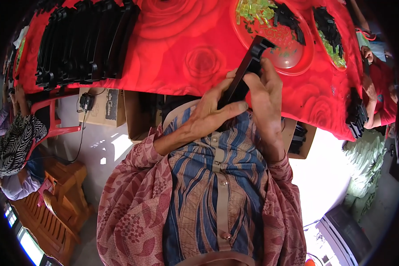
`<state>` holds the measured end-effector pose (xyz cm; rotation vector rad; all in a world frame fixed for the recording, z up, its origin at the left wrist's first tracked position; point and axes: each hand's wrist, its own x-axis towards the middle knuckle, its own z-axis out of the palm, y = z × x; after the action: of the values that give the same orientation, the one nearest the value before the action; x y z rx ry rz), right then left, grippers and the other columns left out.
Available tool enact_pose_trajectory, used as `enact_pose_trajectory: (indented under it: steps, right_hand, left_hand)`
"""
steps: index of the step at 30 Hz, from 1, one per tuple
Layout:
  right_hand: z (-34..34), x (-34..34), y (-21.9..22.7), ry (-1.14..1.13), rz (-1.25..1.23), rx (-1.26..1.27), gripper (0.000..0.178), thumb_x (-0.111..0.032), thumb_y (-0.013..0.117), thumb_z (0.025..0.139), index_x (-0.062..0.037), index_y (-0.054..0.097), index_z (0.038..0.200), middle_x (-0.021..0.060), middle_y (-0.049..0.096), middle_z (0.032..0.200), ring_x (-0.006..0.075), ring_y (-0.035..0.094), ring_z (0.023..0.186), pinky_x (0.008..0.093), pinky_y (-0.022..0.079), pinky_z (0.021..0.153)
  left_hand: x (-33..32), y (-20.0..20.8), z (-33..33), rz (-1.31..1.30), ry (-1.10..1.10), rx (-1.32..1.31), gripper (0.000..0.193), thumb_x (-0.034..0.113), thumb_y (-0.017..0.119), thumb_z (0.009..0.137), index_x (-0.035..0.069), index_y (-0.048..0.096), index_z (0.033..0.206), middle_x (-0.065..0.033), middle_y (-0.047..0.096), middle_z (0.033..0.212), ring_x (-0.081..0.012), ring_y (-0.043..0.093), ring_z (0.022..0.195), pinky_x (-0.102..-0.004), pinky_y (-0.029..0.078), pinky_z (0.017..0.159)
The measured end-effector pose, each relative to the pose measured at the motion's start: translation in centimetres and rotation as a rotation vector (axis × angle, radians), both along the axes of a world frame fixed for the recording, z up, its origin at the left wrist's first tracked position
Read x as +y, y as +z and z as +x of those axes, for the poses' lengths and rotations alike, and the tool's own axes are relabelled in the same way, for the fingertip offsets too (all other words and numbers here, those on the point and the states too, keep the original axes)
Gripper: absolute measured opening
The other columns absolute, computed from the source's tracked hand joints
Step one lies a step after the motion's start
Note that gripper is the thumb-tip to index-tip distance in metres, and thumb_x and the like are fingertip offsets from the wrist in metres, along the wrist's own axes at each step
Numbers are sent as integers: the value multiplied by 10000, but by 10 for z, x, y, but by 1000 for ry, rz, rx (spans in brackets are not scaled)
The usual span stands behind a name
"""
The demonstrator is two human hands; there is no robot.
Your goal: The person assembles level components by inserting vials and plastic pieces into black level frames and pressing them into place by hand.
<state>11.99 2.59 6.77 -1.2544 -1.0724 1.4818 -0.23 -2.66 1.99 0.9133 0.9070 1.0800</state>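
My left hand point(208, 111) and my right hand point(267, 99) are closed around a long black plastic part point(249, 65), held tilted over the table's near edge. Its upper end, with a raised rounded clip, leans to the right. My left hand grips the lower end, thumb lying across it. The right fingers wrap the middle, close to the clip. Just beyond, a round red tray point(275, 34) carries yellow-green translucent pieces point(255, 12) and small black parts point(290, 21). Fingers hide much of the held part's lower half.
A row of long black parts point(84, 44) stands at the table's left on a red rose-patterned cloth point(164, 53). Another tray of pieces point(330, 40) lies at right. Black parts point(357, 113) sit by a co-worker's arm point(370, 97). Cardboard boxes point(303, 139) stand beneath; a red chair point(53, 116) is left.
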Motion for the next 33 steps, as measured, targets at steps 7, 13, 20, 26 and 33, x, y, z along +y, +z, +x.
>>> enact_pose_trajectory:
  steps: [7,13,20,26,33]
  right_hand:
    - [22,3,6,19,70,-86,338,-64,636,874,57,505,1161,111,662,948,127,612,877,256,478,791]
    - [22,2,11,52,25,-80,528,-88,657,883,60,403,1320,138,650,997,165,652,854,276,525,715]
    - [19,2,12,27,100,-147,765,-24,694,841,35,249,1460,149,611,1035,172,662,838,269,557,628]
    - [23,-1,9,83,85,-134,685,-14,727,816,40,334,1374,148,610,1030,174,661,853,262,564,642]
    - [15,-6,4,112,91,-110,588,23,735,799,70,406,1284,131,587,1085,169,634,928,282,554,753]
  left_hand:
    - [8,3,-18,-154,2,-20,319,150,629,926,46,537,1213,-19,605,924,-66,561,767,-233,463,712]
    - [14,6,-24,-18,-23,164,253,134,546,952,-6,567,1161,-46,603,899,-100,555,770,-264,459,722]
    - [21,9,-41,103,-212,475,177,141,469,999,-15,552,991,-49,521,763,-113,453,710,-291,395,643]
    - [19,9,-37,107,-124,500,179,144,505,996,-17,558,938,-64,520,692,-128,489,646,-313,405,592]
    - [15,6,-31,140,-18,509,153,98,502,982,-34,577,977,-109,563,678,-169,548,630,-343,424,590]
